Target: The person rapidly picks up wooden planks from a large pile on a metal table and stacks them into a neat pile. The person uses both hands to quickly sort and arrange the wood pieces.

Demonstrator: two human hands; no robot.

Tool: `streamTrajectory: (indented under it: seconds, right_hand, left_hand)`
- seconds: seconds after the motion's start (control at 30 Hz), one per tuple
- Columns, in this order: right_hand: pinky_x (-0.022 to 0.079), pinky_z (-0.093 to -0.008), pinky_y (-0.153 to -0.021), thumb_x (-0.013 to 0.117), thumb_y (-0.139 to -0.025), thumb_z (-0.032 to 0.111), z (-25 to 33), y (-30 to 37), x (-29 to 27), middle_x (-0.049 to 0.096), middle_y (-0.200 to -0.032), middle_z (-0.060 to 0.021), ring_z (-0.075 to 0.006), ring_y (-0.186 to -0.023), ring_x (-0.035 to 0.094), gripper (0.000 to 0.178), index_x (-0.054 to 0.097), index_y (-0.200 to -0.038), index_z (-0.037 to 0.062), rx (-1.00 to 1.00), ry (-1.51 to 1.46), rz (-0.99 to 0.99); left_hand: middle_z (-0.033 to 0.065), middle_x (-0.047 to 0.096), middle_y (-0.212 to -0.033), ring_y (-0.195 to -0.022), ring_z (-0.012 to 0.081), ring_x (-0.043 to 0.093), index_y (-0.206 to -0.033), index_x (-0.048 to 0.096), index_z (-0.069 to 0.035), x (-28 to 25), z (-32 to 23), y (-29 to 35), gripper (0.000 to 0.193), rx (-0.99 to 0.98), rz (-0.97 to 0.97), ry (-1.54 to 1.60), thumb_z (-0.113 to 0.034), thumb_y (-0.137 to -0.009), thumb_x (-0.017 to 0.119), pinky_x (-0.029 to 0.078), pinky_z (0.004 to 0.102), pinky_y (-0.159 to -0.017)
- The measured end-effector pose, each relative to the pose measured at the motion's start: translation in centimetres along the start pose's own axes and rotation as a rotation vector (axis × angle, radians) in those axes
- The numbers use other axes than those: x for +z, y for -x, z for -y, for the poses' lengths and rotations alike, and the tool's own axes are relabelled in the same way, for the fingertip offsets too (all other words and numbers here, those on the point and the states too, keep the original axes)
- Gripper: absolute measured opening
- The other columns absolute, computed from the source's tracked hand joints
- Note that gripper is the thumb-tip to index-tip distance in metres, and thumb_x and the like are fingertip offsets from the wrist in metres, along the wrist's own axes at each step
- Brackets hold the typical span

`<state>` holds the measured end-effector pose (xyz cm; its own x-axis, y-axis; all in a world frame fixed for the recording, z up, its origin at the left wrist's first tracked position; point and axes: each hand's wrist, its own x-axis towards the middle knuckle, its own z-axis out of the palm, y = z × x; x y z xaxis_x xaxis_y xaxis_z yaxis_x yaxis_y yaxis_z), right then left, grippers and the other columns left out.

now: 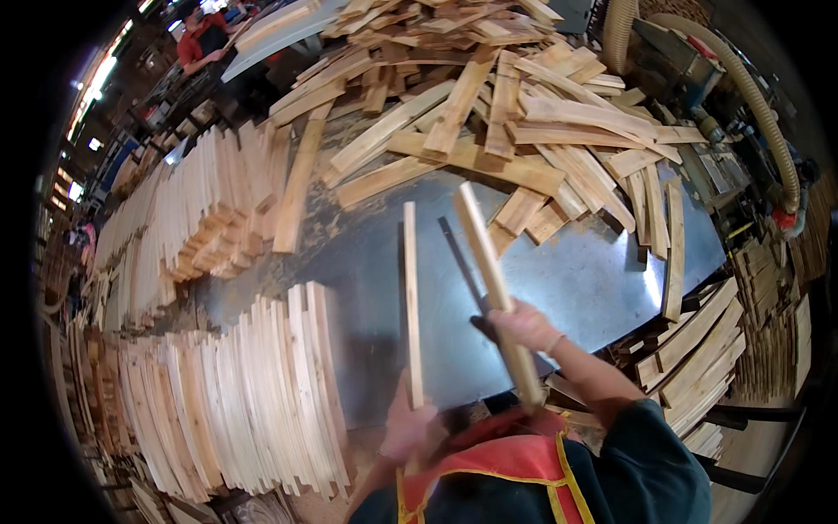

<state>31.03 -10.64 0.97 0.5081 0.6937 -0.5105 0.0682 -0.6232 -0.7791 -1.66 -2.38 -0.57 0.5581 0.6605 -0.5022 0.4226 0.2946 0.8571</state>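
My left hand (pixel 408 425), a little blurred, is closed on the lower end of a narrow wooden strip (pixel 411 297). The strip points away from me over the metal tabletop (pixel 371 349). Farther right, my right hand (pixel 524 327) wraps round a thicker wooden board (pixel 478 237) below its middle. That board is tilted and raised above the table, with a dark shadow beside it; its near end reaches my red apron (pixel 506 458). The two pieces are apart. Left of my left hand stands a tight row of pale strips (pixel 262 393) on edge.
A large loose heap of boards (pixel 489 166) covers the far side of the table. Stacked strips (pixel 205 205) stand at the far left. More boards (pixel 698 336) lie beyond the right edge, below a ribbed hose (pixel 777 122). Another person (pixel 202 44) is at the far left.
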Motion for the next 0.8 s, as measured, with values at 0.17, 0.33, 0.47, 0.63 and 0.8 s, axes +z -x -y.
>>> streamTrajectory:
  seconds: [0.17, 0.33, 0.47, 0.63, 0.8]
  right_hand:
    - [0.056, -0.0439, -0.096, 0.053, -0.097, 0.067, 1.6, 0.1, 17.8, 0.077, -0.107, -0.0232, -0.0357, -0.106, 0.074, 0.076, 0.064, -0.139, 0.0052, -0.128, 0.301, 0.365]
    - [0.053, -0.0485, -0.102, 0.061, -0.095, 0.065, 7.3, 3.3, 27.4, 0.071, -0.124, -0.0318, -0.0423, -0.119, 0.07, 0.088, 0.051, -0.142, -0.0077, -0.216, 0.328, 0.585]
    - [0.052, -0.0457, -0.103, 0.064, -0.094, 0.059, 6.8, 0.6, 28.6, 0.07, -0.128, -0.0316, -0.043, -0.12, 0.067, 0.076, 0.058, -0.137, -0.0039, -0.388, 0.232, 0.833]
    - [0.045, -0.0384, -0.117, 0.071, -0.094, 0.048, 4.5, 1.4, 9.0, 0.068, -0.141, -0.0128, -0.0264, -0.131, 0.062, 0.078, 0.051, -0.158, 0.0068, -0.258, -0.027, 0.365]
    - [0.057, -0.039, -0.092, 0.071, -0.097, 0.04, -13.3, -1.0, -14.8, 0.077, -0.116, -0.016, -0.0277, -0.103, 0.072, 0.05, 0.07, -0.129, 0.0014, -0.032, -0.068, -0.484]
  left_hand:
    - [0.016, 0.059, -0.137, -0.118, 0.0283, 0.063, -0.163, 0.037, -0.007, -6.0, 4.6, 3.6, 0.093, -0.069, -0.178, -0.223, -0.019, -0.08, 0.078, 0.055, 0.0418, -0.1]
    - [0.0237, 0.041, -0.164, -0.155, 0.0424, 0.034, -0.163, 0.035, -0.003, -10.7, 8.4, 6.4, 0.098, 0.207, -0.554, -1.226, -0.033, -0.081, 0.079, 0.025, 0.0542, -0.13]
    - [0.0196, 0.039, -0.166, -0.155, 0.0425, 0.033, -0.162, 0.039, -0.006, -11.9, 6.9, 6.4, 0.098, -0.008, -0.528, -1.337, -0.044, -0.08, 0.077, 0.023, 0.0541, -0.13]
    - [0.0227, 0.036, -0.166, -0.157, 0.0437, 0.027, -0.163, 0.034, -0.002, -9.5, 3.9, 6.2, 0.099, 0.1, -0.459, -1.294, -0.036, -0.081, 0.078, 0.021, 0.0531, -0.131]
    - [0.0194, 0.045, -0.16, -0.151, 0.0424, 0.037, -0.157, 0.046, -0.004, -2.4, -1.2, -0.2, 0.091, 0.481, -0.256, -1.351, -0.039, -0.08, 0.08, 0.029, 0.0553, -0.126]
